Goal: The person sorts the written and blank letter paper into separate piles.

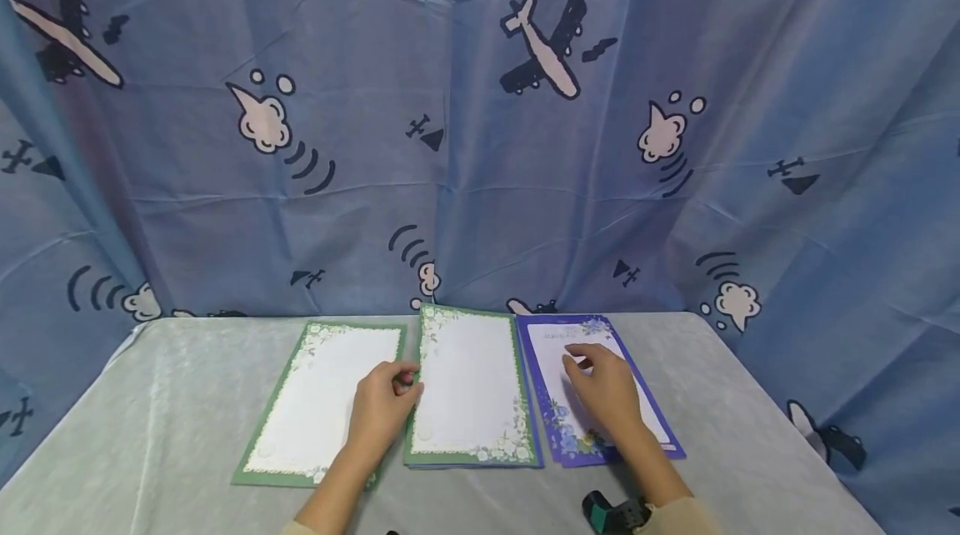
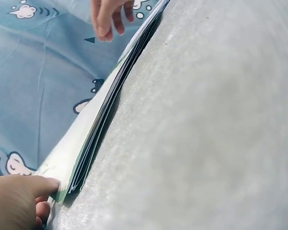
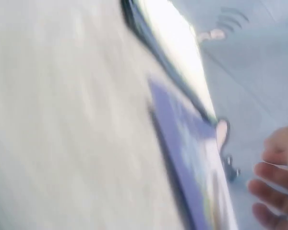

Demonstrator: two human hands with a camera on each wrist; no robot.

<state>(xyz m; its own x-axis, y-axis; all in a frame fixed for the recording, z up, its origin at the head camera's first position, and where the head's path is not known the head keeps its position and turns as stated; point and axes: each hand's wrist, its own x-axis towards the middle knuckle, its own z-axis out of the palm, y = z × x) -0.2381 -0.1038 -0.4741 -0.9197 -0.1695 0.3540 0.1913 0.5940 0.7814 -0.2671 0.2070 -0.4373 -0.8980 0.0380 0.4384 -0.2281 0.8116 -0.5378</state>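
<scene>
Closest to the head camera, the black-and-green wrist device (image 1: 611,513) sits beside your right sleeve (image 1: 681,518). Beyond it your right hand (image 1: 606,389) hovers over the purple-bordered sheets (image 1: 551,389), fingers loosely bent, holding nothing. Your left hand (image 1: 381,403) pinches the left edge of the green-bordered stack (image 1: 467,381) between thumb and fingers; how many sheets that pinch takes in, you cannot tell from these views. The stack lies just right of that grip, between it and the purple-bordered sheets. On the other side of the grip lies the left green-bordered paper (image 1: 318,389), partly covered by your forearm.

Expect thin paper or light card: little weight, somewhat springy, easy to crease. Beyond your thumb, the left wrist view shows layered edges slightly parted, so the sheets look loose and may slide over one another. An edge hold like the one you have seems best, kept light and flat; for the whole stack, a matching hold on the long edge opposite your pinch should keep it square. Hard pressure at one spot would probably dent it.
</scene>
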